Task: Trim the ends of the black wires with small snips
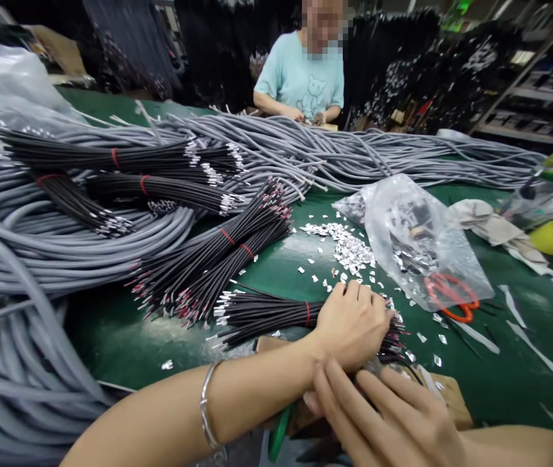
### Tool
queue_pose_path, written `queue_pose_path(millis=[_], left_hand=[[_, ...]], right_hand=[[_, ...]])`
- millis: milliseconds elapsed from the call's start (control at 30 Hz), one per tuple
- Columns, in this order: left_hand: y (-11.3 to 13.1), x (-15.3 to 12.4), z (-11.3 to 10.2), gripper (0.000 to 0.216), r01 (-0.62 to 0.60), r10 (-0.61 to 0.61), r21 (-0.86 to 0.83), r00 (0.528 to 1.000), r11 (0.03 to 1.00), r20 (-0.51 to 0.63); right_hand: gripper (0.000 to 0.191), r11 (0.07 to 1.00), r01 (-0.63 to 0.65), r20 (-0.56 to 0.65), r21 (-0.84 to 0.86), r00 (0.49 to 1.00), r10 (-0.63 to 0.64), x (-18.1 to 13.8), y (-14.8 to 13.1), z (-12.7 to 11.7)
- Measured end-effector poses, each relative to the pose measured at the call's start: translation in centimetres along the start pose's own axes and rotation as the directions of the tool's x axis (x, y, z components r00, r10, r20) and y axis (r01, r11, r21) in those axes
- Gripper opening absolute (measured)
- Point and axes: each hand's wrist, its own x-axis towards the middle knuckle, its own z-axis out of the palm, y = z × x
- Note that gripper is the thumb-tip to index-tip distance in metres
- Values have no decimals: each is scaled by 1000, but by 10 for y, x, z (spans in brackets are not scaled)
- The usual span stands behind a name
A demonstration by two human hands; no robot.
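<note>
Clear plastic bag [454,256], slumped right of centre: contains small silver and dark pieces [415,259]; orange loops [461,318] at its lower edge, whether inside or beneath cannot be told. Loose silver pieces [349,250], one heap, lying on the green tabletop [509,383] just left of the bag, with strays around. Second plastic bag [8,81], whitish, far left; contents indistinct. Bundle of black wires [271,311], red-tied, below the heap: left hand [354,321] curled over its right end, fingertips hidden, so a pinch cannot be told. Right hand [393,408]: fingers long and slightly parted, overlapping the left wrist in view; whether it pinches anything cannot be told. Wooden block [451,399], beside and below the hands. Grey cables [4,253], massed left and across the back, bounding the work area. Near table edge: partly visible lower left. Open green surface: a patch between cables and left forearm; another right of the hands, strewn with white strips [541,357].
</note>
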Motion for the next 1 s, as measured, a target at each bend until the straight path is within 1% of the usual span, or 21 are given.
queue_pose_path(millis=[67,100,200,267,333,467,533,600,700,833,1000], left_hand=[[0,0,-1,31,3,-3,6,1000,1000,15],[0,0,-1,31,5,-5,8,1000,1000,25],[0,1,-3,32,10,-11,8,998,1000,68],[0,2,-4,32,12,-12,5,995,1000,98],[0,3,-5,32,14,-15,9,993,1000,117],[2,2,-3,30,30,-35,39,992,999,118],[2,1,-3,30,51,-55,44,993,998,106],[3,-1,-3,29,87,-90,42,992,995,88],[4,-2,-6,30,142,-145,59,987,988,62],[6,-2,-9,31,125,-131,106,990,986,50],[8,-3,-10,32,115,-121,139,992,984,30]], right_hand=[[28,999,-38,-42,-20,998,37,-1,-4,2],[29,999,-51,-37,-10,998,51,-1,-4,4],[35,998,-56,26,8,998,56,-1,-3,6],[38,997,-75,67,-26,995,77,0,-3,6],[38,991,-111,82,-76,990,117,1,-5,6],[34,979,-163,35,-124,985,169,2,-9,7],[33,982,-157,24,-108,987,160,1,-9,7],[35,989,-115,29,-92,993,118,1,-9,7],[31,991,-68,29,-117,997,72,-1,-10,7],[18,980,-73,-13,-183,997,72,-2,-15,6],[16,982,-80,-25,-172,997,77,-3,-19,5]])
